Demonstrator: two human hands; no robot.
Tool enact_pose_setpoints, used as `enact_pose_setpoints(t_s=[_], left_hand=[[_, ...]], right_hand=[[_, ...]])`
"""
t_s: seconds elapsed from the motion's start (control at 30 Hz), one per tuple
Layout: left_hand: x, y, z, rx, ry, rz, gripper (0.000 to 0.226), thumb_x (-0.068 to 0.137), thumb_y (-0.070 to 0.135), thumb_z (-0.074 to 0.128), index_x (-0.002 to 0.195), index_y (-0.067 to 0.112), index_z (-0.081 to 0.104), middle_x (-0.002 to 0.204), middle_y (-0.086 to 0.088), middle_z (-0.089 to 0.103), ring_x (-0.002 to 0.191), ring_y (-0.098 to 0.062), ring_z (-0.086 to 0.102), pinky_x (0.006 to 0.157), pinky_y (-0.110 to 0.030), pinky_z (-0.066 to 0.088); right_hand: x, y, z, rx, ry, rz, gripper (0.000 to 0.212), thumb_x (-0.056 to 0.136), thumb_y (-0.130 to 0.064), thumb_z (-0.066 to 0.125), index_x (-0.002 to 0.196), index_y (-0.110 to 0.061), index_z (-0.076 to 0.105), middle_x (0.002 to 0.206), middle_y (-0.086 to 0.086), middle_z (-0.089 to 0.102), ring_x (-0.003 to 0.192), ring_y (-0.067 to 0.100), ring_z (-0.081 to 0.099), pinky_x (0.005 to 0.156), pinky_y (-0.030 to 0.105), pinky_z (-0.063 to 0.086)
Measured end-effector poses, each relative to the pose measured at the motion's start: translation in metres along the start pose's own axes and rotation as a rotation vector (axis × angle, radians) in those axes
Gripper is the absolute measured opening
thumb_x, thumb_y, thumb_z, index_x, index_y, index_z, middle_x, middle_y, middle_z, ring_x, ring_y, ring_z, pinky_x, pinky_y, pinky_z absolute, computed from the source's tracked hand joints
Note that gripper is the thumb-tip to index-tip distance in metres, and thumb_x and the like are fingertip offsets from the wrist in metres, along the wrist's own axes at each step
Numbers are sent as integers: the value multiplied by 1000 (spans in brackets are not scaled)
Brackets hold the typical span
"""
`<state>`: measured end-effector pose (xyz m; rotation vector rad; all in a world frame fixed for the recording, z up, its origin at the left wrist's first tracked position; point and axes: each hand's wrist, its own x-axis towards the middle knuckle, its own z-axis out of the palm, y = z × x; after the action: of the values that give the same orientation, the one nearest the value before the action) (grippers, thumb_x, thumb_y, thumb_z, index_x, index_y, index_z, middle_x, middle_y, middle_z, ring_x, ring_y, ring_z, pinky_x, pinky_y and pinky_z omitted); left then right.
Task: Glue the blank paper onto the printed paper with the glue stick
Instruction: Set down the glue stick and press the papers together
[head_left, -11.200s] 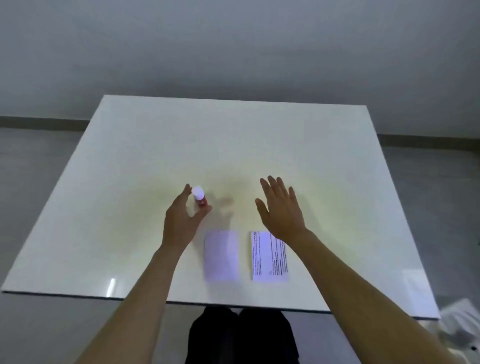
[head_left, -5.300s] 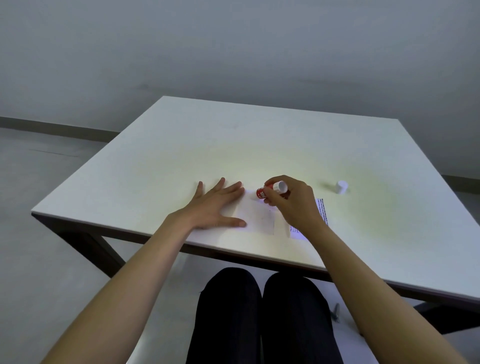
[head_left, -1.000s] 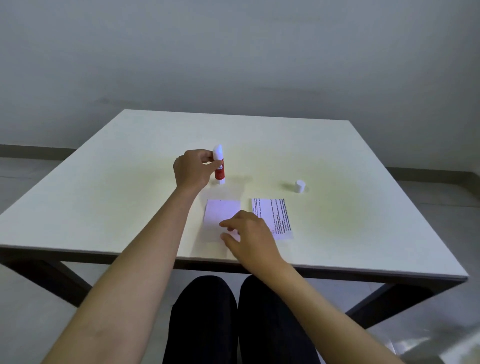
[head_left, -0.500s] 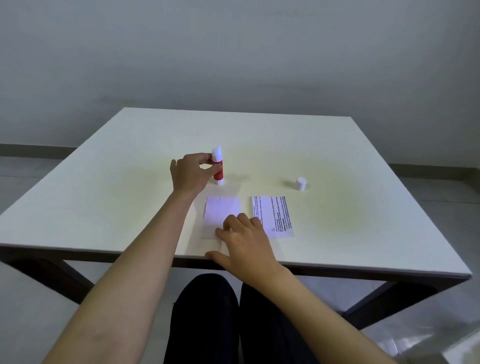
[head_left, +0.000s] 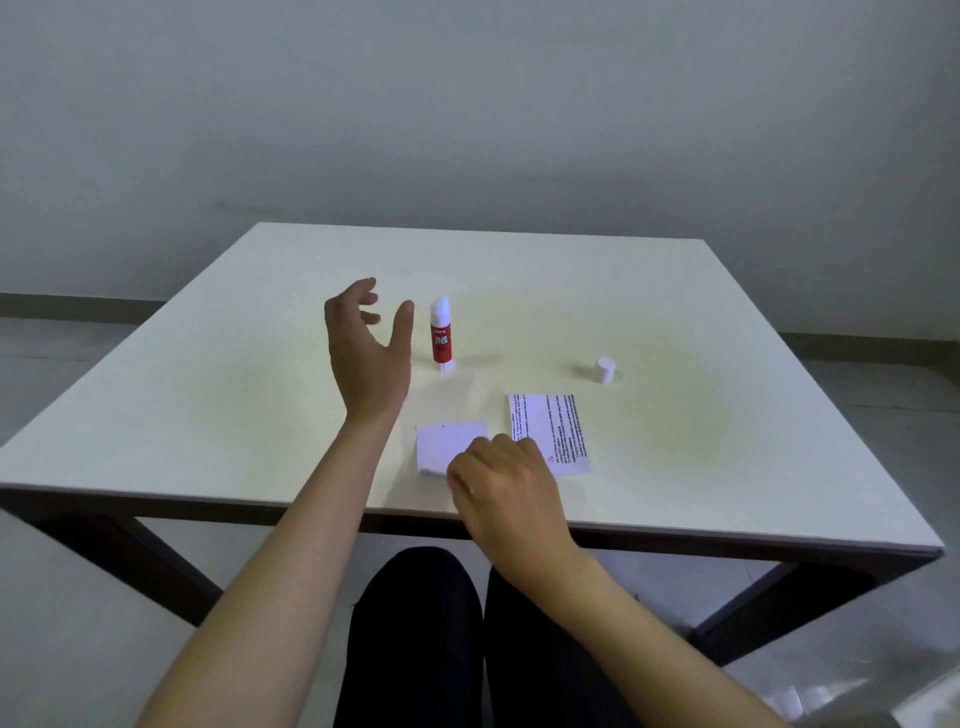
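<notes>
The red glue stick (head_left: 441, 338) stands upright on the white table (head_left: 208, 405) with its white glue tip bare. My left hand (head_left: 366, 353) hovers just left of it, fingers spread, not touching it. The blank paper (head_left: 444, 444) lies near the front edge. My right hand (head_left: 506, 488) has its fingers curled on that sheet's near right corner and hides part of it. The printed paper (head_left: 550, 426) lies flat just right of the blank one, its lower left corner behind my right hand.
The glue stick's white cap (head_left: 604, 370) stands on the table behind and to the right of the printed paper. My dark-clothed legs show under the front edge. A grey wall stands behind the table.
My left hand has let go of the glue stick and opened beside it. My right hand went from lying flat on the blank paper to curling on its near corner.
</notes>
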<state>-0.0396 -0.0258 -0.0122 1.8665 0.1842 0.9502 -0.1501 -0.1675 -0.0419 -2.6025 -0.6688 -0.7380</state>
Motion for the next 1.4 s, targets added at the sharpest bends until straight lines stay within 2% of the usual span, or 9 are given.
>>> enact_pose_setpoints(t_s=[0.13, 0.2, 0.3, 0.43, 0.7, 0.93, 1.13, 1.27, 1.4], left_hand=[[-20, 17, -7, -146, -34, -53, 8, 86, 23, 59, 90, 16, 59, 78, 16, 58, 70, -2, 57, 62, -5, 40], [-34, 23, -9, -184, -104, -129, 7, 86, 19, 61, 79, 20, 58, 73, 12, 62, 67, -11, 60, 64, -13, 44], [-57, 28, -6, -264, -257, -303, 8, 85, 19, 65, 78, 17, 62, 70, 0, 67, 57, -7, 65, 59, -23, 51], [-69, 39, 0, -468, -425, -545, 4, 81, 14, 70, 78, 12, 68, 69, 1, 72, 66, -11, 72, 60, -22, 56], [-58, 52, 6, -719, -476, -864, 9, 80, 1, 69, 78, 9, 65, 63, 1, 72, 57, -8, 70, 56, -18, 56], [-50, 48, 7, -522, -521, -725, 19, 73, -2, 74, 79, 10, 60, 64, -2, 70, 54, -10, 69, 55, -19, 56], [-56, 38, 11, -234, -622, -593, 29, 69, 1, 77, 82, 14, 54, 70, -7, 71, 56, -13, 69, 57, -21, 56], [-59, 31, 14, -100, -667, -505, 31, 69, 3, 77, 82, 16, 52, 64, -2, 70, 49, -5, 67, 52, -17, 52], [-63, 26, 17, -46, -688, -471, 32, 69, 2, 77, 82, 15, 51, 67, -6, 71, 50, -7, 68, 58, -23, 55]], right_hand=[[24, 19, -31, 513, 157, 381, 10, 82, -3, 62, 74, -9, 64, 68, -1, 62, 59, 17, 55, 57, 27, 45], [34, 31, -44, 763, 259, 604, 12, 83, -2, 62, 76, -12, 62, 67, -4, 64, 57, 12, 60, 57, 20, 49], [39, 46, -52, 1148, 336, 854, 11, 86, -1, 61, 77, -7, 60, 68, 7, 65, 55, 16, 67, 59, 26, 57], [33, 51, -51, 1405, 323, 972, 17, 88, -1, 59, 72, -4, 57, 70, 14, 64, 62, 22, 69, 65, 25, 59], [25, 56, -46, 1411, 327, 986, 16, 88, 1, 60, 73, -2, 56, 62, 9, 67, 62, 22, 70, 64, 24, 59], [21, 87, -49, 1319, 120, 957, 11, 86, -17, 66, 84, -7, 70, 75, 3, 67, 67, 20, 66, 61, 24, 56], [17, 114, -49, 1066, -167, 965, 16, 83, -5, 68, 68, -3, 65, 58, 4, 64, 52, 17, 56, 46, 22, 44], [12, 118, -43, 852, -230, 979, 21, 78, -10, 74, 62, -2, 63, 47, 5, 58, 34, 14, 44, 36, 21, 34], [14, 119, -42, 746, -288, 959, 22, 76, -12, 75, 59, -5, 64, 43, 4, 59, 33, 16, 41, 34, 21, 31]])
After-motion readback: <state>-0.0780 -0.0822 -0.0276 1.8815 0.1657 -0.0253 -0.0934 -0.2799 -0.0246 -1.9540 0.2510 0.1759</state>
